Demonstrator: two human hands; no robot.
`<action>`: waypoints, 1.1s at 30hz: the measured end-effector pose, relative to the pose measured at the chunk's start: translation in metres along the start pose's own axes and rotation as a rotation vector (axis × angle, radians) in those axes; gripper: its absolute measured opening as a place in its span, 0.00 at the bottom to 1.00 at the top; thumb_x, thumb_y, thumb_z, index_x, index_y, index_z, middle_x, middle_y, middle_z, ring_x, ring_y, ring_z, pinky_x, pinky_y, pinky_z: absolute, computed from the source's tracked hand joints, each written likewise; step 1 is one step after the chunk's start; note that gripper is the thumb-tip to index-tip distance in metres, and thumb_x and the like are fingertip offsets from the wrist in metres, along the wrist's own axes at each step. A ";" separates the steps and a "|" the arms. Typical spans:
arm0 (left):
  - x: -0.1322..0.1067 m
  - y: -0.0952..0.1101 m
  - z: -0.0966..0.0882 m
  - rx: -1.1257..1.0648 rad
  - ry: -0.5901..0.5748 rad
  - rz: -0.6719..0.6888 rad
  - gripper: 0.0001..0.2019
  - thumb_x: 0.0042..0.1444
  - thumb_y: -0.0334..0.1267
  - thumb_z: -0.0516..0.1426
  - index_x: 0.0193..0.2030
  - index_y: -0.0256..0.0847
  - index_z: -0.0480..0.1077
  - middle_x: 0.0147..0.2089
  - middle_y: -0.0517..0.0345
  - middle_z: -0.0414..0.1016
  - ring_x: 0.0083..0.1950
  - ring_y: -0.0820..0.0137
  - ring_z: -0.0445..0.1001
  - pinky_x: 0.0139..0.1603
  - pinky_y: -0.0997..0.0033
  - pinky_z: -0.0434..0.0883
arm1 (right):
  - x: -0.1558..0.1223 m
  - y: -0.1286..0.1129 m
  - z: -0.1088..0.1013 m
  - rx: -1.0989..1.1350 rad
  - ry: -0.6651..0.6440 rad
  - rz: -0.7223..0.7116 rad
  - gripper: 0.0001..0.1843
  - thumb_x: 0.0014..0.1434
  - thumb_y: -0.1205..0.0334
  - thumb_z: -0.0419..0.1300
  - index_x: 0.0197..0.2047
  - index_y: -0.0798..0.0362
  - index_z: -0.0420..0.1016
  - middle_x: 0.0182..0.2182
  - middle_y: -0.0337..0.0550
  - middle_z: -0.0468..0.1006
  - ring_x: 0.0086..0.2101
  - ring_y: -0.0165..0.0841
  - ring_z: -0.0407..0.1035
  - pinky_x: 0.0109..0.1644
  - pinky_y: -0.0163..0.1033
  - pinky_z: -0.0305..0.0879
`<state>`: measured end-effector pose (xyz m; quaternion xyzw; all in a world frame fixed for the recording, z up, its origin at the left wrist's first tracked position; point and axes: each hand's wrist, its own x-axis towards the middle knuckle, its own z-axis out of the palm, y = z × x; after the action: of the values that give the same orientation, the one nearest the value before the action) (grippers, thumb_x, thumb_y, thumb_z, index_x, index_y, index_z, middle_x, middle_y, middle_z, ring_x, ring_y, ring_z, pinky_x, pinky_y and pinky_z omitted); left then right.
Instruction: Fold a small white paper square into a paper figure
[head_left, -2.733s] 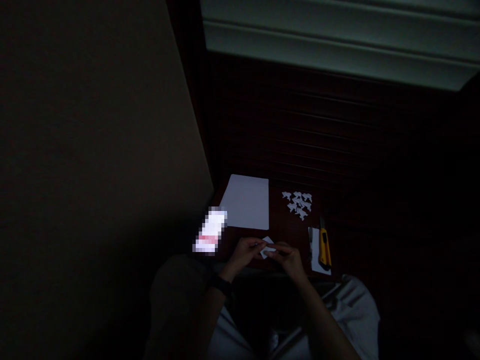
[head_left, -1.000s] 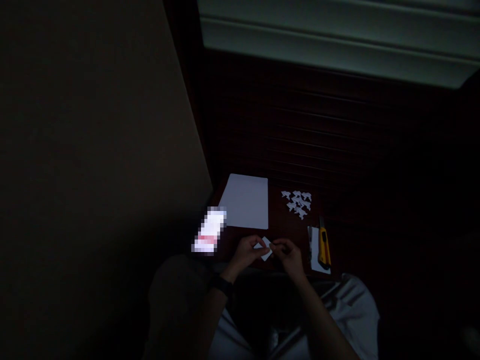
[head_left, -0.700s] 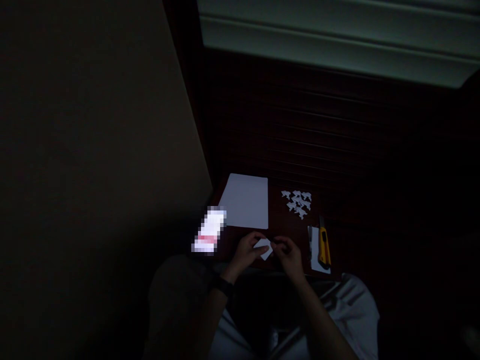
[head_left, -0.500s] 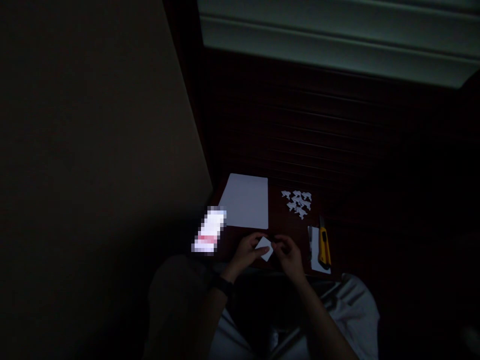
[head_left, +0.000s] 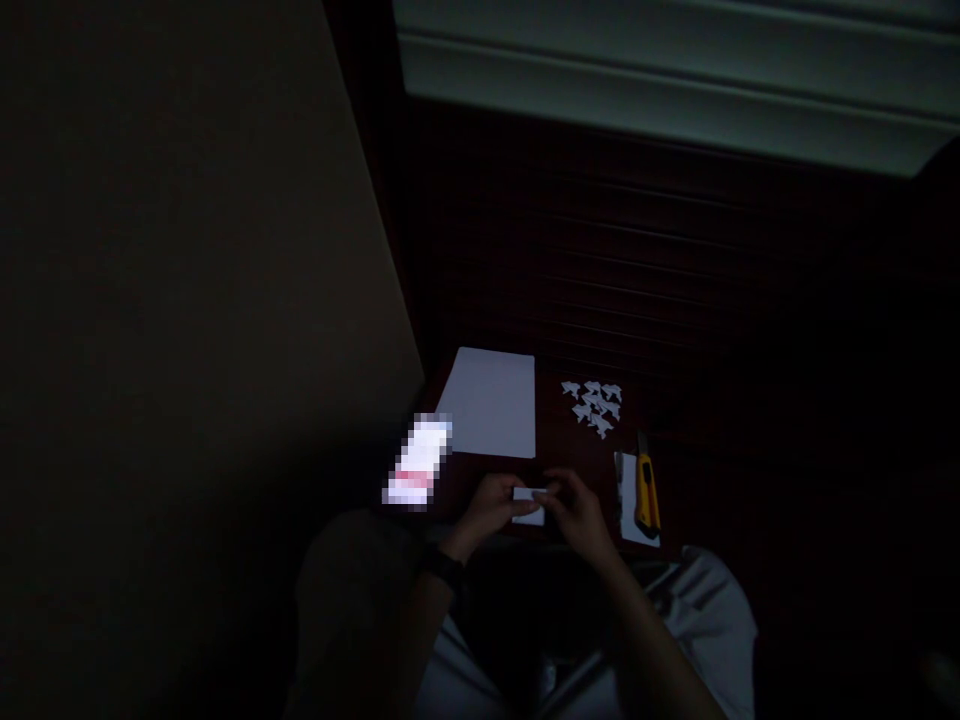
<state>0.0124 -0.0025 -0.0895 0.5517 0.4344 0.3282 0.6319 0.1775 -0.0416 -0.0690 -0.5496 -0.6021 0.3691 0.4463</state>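
Observation:
A small piece of white paper (head_left: 529, 517) is held between my two hands over the near edge of a dark table. My left hand (head_left: 493, 506) grips it from the left, the thumb lying across its face. My right hand (head_left: 576, 508) pinches its right side with thumb and forefinger. The paper looks rectangular here; any folds are too dim to make out. Beyond the hands, to the right, lies a cluster of several small folded white paper figures (head_left: 592, 401).
A white sheet of paper (head_left: 491, 405) lies at the back left. A lit, blurred-out phone screen (head_left: 418, 462) is at the left edge. On the right, a yellow utility knife (head_left: 646, 498) rests on a white paper strip (head_left: 631, 515). A wall (head_left: 225, 250) stands close on the left.
The small paper has turned from a diamond-like slant to lying square between my hands. My fingers have shifted slightly on it. The things on the table stay put.

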 end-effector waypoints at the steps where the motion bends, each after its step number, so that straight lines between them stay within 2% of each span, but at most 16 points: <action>1: 0.000 0.000 0.000 -0.003 0.033 0.004 0.14 0.37 0.42 0.63 0.25 0.33 0.69 0.20 0.62 0.68 0.22 0.76 0.65 0.21 0.79 0.57 | -0.001 0.001 0.000 0.014 -0.008 0.011 0.18 0.51 0.59 0.58 0.46 0.52 0.65 0.28 0.38 0.72 0.30 0.31 0.67 0.35 0.35 0.63; 5: 0.000 0.000 0.002 -0.037 0.079 -0.001 0.13 0.37 0.43 0.63 0.25 0.33 0.69 0.22 0.60 0.70 0.23 0.74 0.67 0.23 0.78 0.59 | -0.002 0.006 0.000 0.087 -0.100 0.070 0.19 0.46 0.60 0.61 0.43 0.53 0.67 0.26 0.36 0.71 0.28 0.31 0.66 0.32 0.34 0.63; 9: 0.001 -0.001 0.004 -0.049 0.082 0.011 0.13 0.38 0.42 0.62 0.25 0.33 0.69 0.22 0.60 0.70 0.23 0.74 0.66 0.23 0.78 0.59 | 0.000 0.012 -0.001 0.139 -0.128 0.122 0.19 0.43 0.63 0.63 0.41 0.53 0.68 0.23 0.35 0.71 0.26 0.30 0.67 0.30 0.33 0.63; 18: 0.001 0.004 0.007 -0.093 0.076 0.037 0.11 0.39 0.39 0.62 0.27 0.33 0.70 0.23 0.59 0.71 0.24 0.74 0.68 0.24 0.78 0.61 | 0.003 0.014 0.004 0.163 -0.080 0.210 0.17 0.41 0.65 0.62 0.38 0.54 0.69 0.19 0.35 0.71 0.20 0.29 0.65 0.22 0.31 0.60; 25: 0.004 -0.002 0.020 -0.086 0.106 0.049 0.12 0.40 0.37 0.61 0.32 0.33 0.72 0.22 0.56 0.73 0.25 0.70 0.71 0.27 0.73 0.66 | 0.000 0.015 0.011 0.050 0.022 0.143 0.15 0.40 0.67 0.60 0.35 0.53 0.72 0.19 0.34 0.70 0.21 0.28 0.63 0.23 0.31 0.59; 33: 0.002 0.002 0.017 -0.087 0.148 -0.053 0.12 0.39 0.39 0.62 0.30 0.32 0.74 0.21 0.54 0.74 0.24 0.68 0.72 0.27 0.71 0.66 | 0.000 0.013 0.014 0.094 -0.043 0.130 0.17 0.41 0.68 0.59 0.38 0.52 0.72 0.20 0.33 0.69 0.22 0.28 0.62 0.24 0.30 0.58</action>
<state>0.0291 -0.0075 -0.0880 0.4864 0.4796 0.3699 0.6298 0.1686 -0.0394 -0.0854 -0.5578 -0.5565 0.4372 0.4337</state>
